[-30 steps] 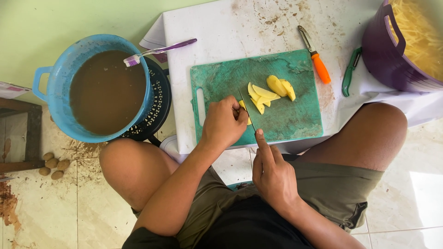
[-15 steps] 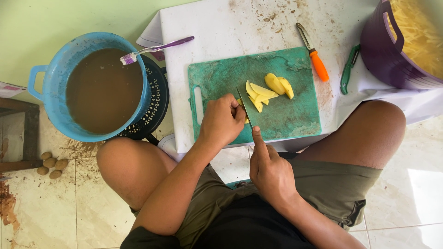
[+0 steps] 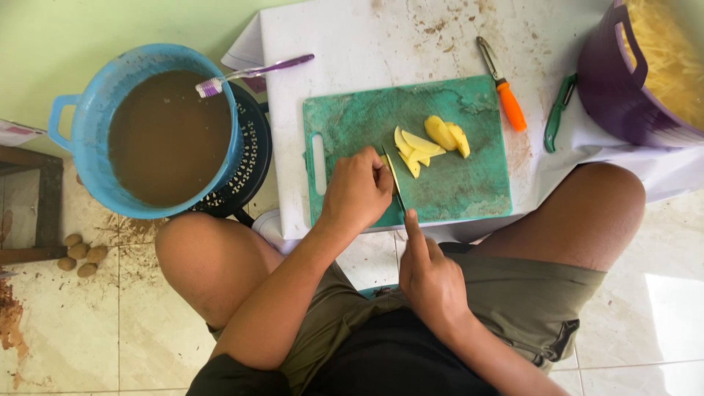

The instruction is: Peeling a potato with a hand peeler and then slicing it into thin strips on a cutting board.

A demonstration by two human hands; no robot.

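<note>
On the green cutting board (image 3: 440,183), the left hand (image 3: 357,192) is gripping a small, firm, slippery potato piece (image 3: 383,160) by its sides while the right hand (image 3: 431,279) is closing around the knife (image 3: 394,180).

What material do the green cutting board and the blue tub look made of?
The green cutting board looks like plastic: uniform colour, moulded handle slot, a matte surface scuffed pale. The blue tub also looks plastic: an even colour, a slight sheen and moulded handles. Neither is certain from sight.

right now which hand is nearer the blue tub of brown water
Left. The left hand rests on the green cutting board, just right of the blue tub of brown water; the right hand is lower, farther right.
</note>
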